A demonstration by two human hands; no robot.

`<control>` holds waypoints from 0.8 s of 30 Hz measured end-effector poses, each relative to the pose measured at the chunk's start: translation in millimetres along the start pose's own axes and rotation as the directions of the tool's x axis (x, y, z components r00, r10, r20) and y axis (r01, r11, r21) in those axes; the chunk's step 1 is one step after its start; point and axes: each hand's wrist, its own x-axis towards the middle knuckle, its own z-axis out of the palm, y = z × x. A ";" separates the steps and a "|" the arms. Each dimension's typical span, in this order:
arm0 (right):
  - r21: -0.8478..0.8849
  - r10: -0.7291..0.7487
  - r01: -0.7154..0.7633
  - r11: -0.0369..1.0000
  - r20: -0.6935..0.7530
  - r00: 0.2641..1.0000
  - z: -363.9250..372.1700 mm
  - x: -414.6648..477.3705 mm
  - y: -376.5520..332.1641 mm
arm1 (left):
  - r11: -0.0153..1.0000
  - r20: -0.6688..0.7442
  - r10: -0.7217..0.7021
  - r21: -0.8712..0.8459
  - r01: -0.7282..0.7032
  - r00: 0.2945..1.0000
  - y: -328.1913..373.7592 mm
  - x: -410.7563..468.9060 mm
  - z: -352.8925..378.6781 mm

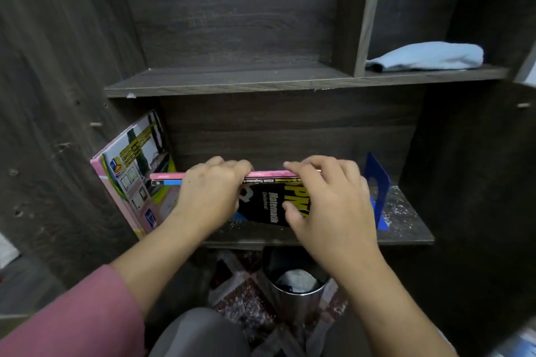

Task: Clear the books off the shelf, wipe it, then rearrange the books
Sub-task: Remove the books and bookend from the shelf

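Holding two books at once is where this can go wrong, so watch your grip. Your left hand has its fingers curled over the top edge of the thin pink book. Your right hand is curled over the same top edge, with its thumb pressed on the front of the black maths book. Both books stand on the lower shelf, the pink one just behind the black one. The pink book is thin and you only pinch it from above, so if you lift or tip the pair it may slide out and drop behind. The bin sits right under the shelf edge, and a dropped book could land in it. The big pink book leans on the left wall, just beside your left hand, and a bump may make it slide flat. The blue bookend stands near your right hand; a knock could tip it over. White specks lie on the shelf, and the blue cloth rests well apart, up on the higher shelf.
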 end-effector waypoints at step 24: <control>-0.701 0.636 -0.331 0.632 0.225 0.738 -237.7 -147.4 142.0 | 0.696 0.091 0.651 -0.467 -0.545 0.754 304.0 20.8 -69.4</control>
